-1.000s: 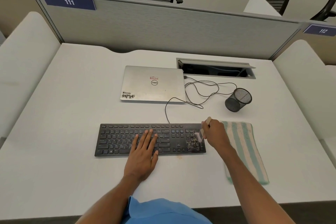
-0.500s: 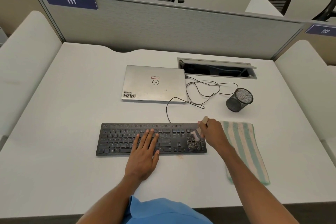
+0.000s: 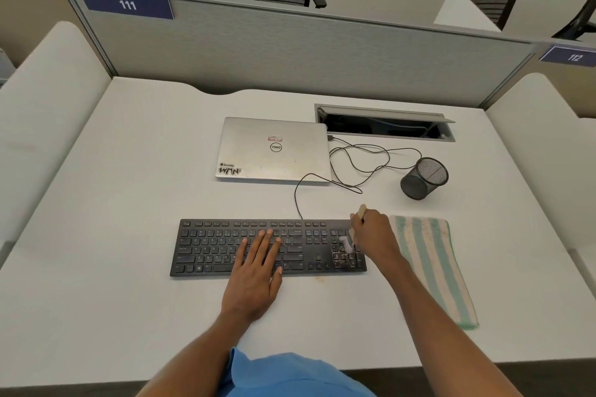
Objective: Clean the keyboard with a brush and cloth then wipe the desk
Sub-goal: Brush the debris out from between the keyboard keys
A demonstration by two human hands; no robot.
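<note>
A black keyboard (image 3: 209,248) lies across the white desk (image 3: 129,171) in front of me. My left hand (image 3: 256,274) rests flat on its middle keys with the fingers straight. My right hand (image 3: 374,237) grips a small brush (image 3: 361,211) by its pale handle, which sticks up from my fist. The light bristles touch the dusty number pad at the keyboard's right end. A green and cream striped cloth (image 3: 432,264) lies flat on the desk just right of the keyboard, partly under my right forearm.
A closed silver laptop (image 3: 272,151) sits behind the keyboard, with a looped black cable (image 3: 364,164) beside it. A black mesh pen cup (image 3: 424,178) stands to the right. An open cable hatch (image 3: 383,122) lies near the grey partition. A small stain marks the desk below the keyboard.
My right hand has shifted the brush slightly back and forth over the number pad. My left hand has stayed on the keys.
</note>
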